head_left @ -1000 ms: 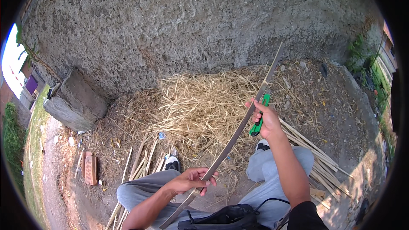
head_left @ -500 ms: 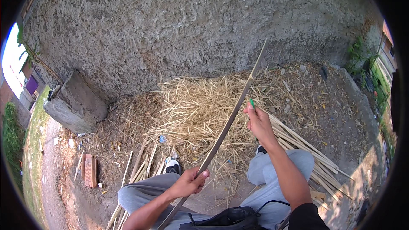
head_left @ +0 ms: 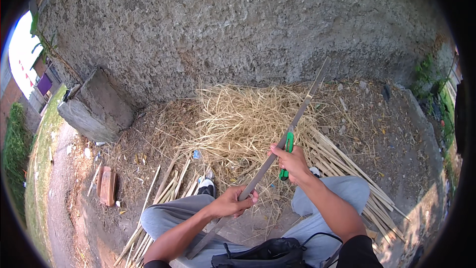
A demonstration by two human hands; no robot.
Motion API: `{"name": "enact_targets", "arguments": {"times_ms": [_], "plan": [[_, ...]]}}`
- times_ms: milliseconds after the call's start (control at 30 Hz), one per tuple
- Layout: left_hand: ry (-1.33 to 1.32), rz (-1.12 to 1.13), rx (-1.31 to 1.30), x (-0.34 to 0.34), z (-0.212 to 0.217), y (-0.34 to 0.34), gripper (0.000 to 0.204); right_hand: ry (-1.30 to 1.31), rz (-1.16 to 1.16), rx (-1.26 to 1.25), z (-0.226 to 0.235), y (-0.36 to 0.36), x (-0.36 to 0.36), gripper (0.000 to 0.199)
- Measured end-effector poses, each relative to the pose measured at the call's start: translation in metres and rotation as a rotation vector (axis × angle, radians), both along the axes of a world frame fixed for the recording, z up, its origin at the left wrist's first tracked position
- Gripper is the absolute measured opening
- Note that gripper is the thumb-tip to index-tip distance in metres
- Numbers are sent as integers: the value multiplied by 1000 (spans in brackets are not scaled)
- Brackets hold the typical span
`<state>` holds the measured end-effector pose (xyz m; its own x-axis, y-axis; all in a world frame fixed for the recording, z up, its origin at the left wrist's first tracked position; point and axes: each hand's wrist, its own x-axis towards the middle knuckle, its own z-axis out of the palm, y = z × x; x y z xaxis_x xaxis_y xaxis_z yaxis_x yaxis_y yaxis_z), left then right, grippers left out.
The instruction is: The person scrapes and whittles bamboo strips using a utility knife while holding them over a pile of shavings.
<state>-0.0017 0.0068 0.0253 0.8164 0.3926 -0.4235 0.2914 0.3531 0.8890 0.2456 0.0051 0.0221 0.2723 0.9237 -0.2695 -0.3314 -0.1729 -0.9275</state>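
A long, narrow bamboo strip point(head_left: 260, 173) slants up from my lap toward the wall, with a joint in its upper half. My left hand point(head_left: 232, 202) is closed around its lower part. Farther up, my right hand point(head_left: 292, 163) grips a green utility knife point(head_left: 289, 141), its thumb and fingers against the strip. The knife's top end lies at the strip's edge; how far the blade is out cannot be made out. Beyond both hands a heap of pale bamboo shavings point(head_left: 238, 119) covers the ground.
Bamboo strips lie in a bundle point(head_left: 354, 176) at my right leg and more strips point(head_left: 171, 188) at my left. A reddish brick point(head_left: 106, 186) and a concrete block point(head_left: 96, 106) stand left. A rough wall point(head_left: 238, 30) rises behind the heap. A black bag point(head_left: 263, 254) rests on my lap.
My right hand has moved down and toward the left hand, bringing the knife against the strip. The strip's upper end has dropped slightly and swung right. The whole view has shifted slightly.
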Motion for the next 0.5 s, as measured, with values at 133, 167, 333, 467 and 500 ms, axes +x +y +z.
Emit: {"name": "enact_targets", "arguments": {"times_ms": [133, 167, 333, 467, 500], "plan": [[244, 81, 1038, -2, 32, -1, 42, 100, -57, 18, 3, 3, 7, 17], [193, 170, 1476, -1, 46, -1, 47, 99, -57, 24, 2, 4, 8, 17], [-619, -277, 576, 42, 129, -60, 47, 333, -124, 102, -7, 13, 5, 10], [-811, -585, -73, 94, 200, -125, 26, 390, -147, 75, -3, 19, 1, 8], [-840, -747, -275, 107, 198, -143, 27, 391, -155, 65, 4, 18, -3, 7]]}}
